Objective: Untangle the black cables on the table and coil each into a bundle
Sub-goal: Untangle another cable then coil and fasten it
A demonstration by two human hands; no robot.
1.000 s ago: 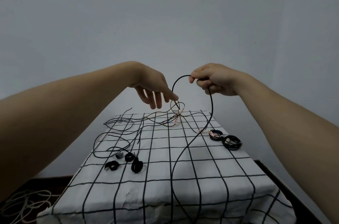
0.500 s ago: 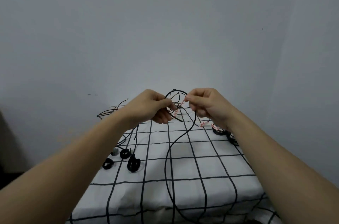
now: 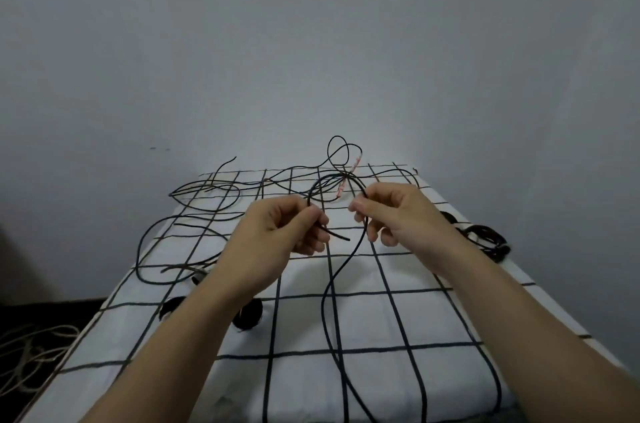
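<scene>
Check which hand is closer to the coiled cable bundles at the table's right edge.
Right. The right hand is just left of the bundles, pinching a black cable. The left hand is farther left, gripping the same cable near its end.

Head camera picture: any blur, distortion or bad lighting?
Head view: soft even light, no glare, brighter patch on the grey wall behind the checked white tablecloth; wide-angle stretch on both forearms; thin black cable between left hand and right hand slightly soft but readable.
</scene>
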